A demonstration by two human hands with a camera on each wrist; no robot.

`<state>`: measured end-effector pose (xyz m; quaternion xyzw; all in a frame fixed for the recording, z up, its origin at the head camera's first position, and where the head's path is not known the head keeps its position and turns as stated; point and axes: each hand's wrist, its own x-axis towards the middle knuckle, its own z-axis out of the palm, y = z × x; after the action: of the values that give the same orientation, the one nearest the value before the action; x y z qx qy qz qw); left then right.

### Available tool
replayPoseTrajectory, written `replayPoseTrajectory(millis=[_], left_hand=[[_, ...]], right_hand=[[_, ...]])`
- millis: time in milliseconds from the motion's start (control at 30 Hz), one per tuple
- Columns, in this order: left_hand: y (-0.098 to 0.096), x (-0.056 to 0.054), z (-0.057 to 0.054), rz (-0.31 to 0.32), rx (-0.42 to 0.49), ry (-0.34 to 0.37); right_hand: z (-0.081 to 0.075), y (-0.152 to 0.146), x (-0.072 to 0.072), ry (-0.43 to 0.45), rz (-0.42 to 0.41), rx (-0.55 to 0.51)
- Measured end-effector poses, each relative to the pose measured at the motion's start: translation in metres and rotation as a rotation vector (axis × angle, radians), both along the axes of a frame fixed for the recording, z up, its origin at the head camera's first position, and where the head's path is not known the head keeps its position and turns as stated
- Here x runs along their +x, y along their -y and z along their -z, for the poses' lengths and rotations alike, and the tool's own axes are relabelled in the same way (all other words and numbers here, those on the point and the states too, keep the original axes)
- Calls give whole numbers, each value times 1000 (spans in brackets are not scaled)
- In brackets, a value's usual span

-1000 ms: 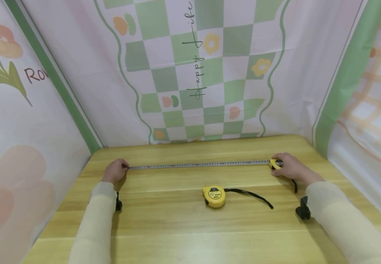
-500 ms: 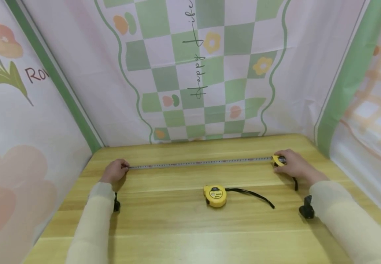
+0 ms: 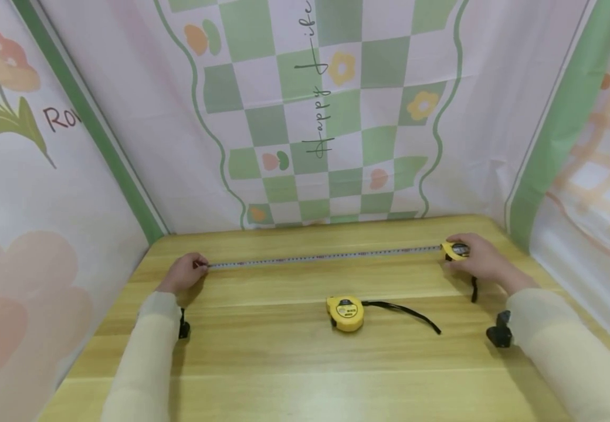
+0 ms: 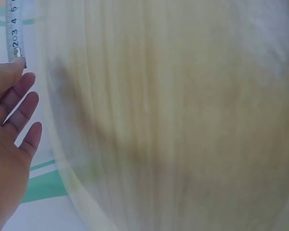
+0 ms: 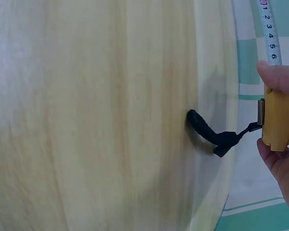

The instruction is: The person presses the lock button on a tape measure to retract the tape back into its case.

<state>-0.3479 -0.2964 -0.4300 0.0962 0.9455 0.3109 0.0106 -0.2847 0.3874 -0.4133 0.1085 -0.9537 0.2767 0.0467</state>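
A yellow tape measure (image 3: 451, 251) is gripped by its case in my right hand (image 3: 476, 256), at the right of the head view. Its numbered blade (image 3: 326, 256) stretches straight across to my left hand (image 3: 185, 272), which pinches the metal end hook (image 4: 18, 54) between thumb and finger. In the left wrist view the other fingers stand apart, holding nothing. The right wrist view shows the case edge-on, with the thumb at the blade's mouth and a black wrist strap (image 5: 216, 137) hanging down. The second yellow tape measure (image 3: 346, 313) lies on the table between both arms.
The second tape's black strap (image 3: 405, 309) trails to the right on the wooden table (image 3: 263, 351). Patterned cloth walls (image 3: 305, 117) stand behind the table and at both sides. A black wrist camera (image 3: 500, 331) sits on the right arm.
My right hand has moved slightly to the right and farther back with the tape case, so the blade is a bit longer and slants more. My left hand stays nearly in place.
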Motion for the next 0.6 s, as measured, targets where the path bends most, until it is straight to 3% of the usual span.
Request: replayPoseTrajectory(millis=[300,600], left_hand=[[1,0,-2,8,63,39],[5,0,-4,42,107,-7]], right_hand=[[-7,-4,4,-35,-10,-10],[-12,-11,7,-43,27,-5]])
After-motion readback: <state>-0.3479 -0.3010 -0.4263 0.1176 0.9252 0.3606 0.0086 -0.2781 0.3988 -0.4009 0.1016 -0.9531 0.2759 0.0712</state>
